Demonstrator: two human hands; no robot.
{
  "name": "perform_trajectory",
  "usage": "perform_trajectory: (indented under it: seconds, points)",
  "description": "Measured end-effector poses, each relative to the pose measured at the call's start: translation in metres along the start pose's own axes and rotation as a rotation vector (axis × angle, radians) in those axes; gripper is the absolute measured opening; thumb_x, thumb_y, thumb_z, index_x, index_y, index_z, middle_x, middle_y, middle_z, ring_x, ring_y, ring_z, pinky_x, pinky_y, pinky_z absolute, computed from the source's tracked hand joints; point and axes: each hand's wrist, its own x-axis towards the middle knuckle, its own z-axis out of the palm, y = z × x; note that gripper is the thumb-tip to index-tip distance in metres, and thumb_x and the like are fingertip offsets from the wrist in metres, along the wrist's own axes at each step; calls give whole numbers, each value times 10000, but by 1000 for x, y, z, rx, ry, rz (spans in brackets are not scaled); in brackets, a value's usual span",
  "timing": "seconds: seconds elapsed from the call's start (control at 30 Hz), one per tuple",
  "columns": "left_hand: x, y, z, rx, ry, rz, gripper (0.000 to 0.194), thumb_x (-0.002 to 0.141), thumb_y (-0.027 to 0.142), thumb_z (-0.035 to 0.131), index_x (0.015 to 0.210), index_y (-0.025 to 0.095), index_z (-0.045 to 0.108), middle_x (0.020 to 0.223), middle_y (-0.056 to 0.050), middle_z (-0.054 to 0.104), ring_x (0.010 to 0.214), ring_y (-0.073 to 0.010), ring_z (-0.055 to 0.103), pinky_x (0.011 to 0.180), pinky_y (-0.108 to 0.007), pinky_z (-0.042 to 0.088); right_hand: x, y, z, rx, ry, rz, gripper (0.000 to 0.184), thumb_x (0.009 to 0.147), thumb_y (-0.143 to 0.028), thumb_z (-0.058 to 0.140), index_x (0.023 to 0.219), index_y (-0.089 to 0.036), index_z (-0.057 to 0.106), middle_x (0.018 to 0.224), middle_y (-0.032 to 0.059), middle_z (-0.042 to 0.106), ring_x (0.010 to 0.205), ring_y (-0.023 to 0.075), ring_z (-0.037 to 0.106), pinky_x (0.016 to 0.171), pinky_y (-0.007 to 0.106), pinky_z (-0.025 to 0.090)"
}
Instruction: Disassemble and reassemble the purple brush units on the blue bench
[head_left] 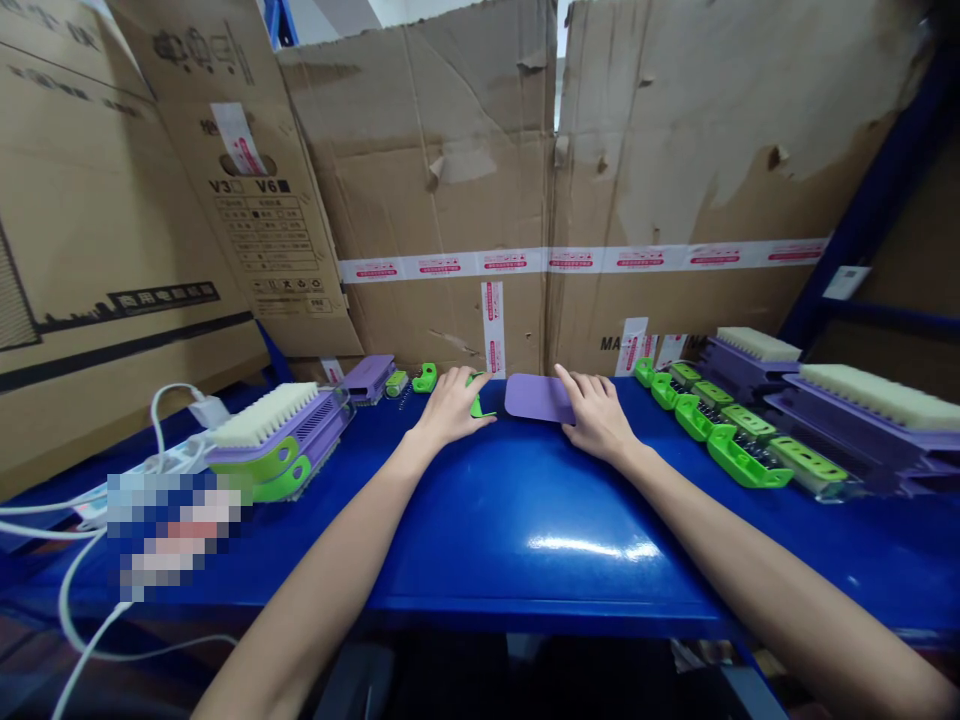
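Observation:
My left hand (444, 408) is closed on a bright green plastic piece (478, 402), mostly hidden by the fingers. Just to its right, my right hand (602, 415) grips the end of a flat purple plastic panel (534, 397) with rounded corners. A small gap separates the two parts. Beyond my left hand lie a loose green bracket (425, 378), a small green part (397, 383) and a purple housing (369, 378). To the right of my right hand, several green brackets (694, 418) stand in a row beside green-topped parts (742, 419).
Purple units with cream bristle-like tops sit at left (270, 415) and right (877, 395) on the blue table (480, 540). White cables (67, 600) run from a power strip (176, 460) at the left. Cardboard sheets (450, 150) wall off the back.

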Motion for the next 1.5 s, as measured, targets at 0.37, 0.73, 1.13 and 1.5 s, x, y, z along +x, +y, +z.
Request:
perform_trajectory:
  seconds: [0.37,0.73,1.13,1.5]
  points:
    - [-6,2,16,-100,-169,-57,473,753,340,626,1207,217,575,1390,-140,404,1294,-331,343,1039,-495,288,-1,-3,-2,119,8,-58,867,717,-242,538,1471,-161,118,1329,137,458,1237,285,374,1080,485,196]
    - [0,11,13,-312,78,-74,434,760,360,693,1150,220,564,1200,-77,556,1117,-243,495,931,-403,397,-1,-2,-3,184,17,-24,858,777,-329,565,1483,-166,106,1366,144,440,1198,283,404,974,439,341]
    - [2,7,15,-451,70,-117,112,764,239,696,871,209,681,870,-20,687,845,-181,593,821,-336,444,0,-6,-7,232,5,-4,778,815,-362,546,1472,-178,173,1342,150,463,1187,298,434,946,434,364]
    - [4,-14,2,-295,189,-322,171,835,159,536,966,187,642,943,-58,673,940,-213,583,850,-360,440,-1,-2,-6,190,38,68,746,819,-389,552,1456,-178,224,1311,145,476,1154,286,460,911,408,393]
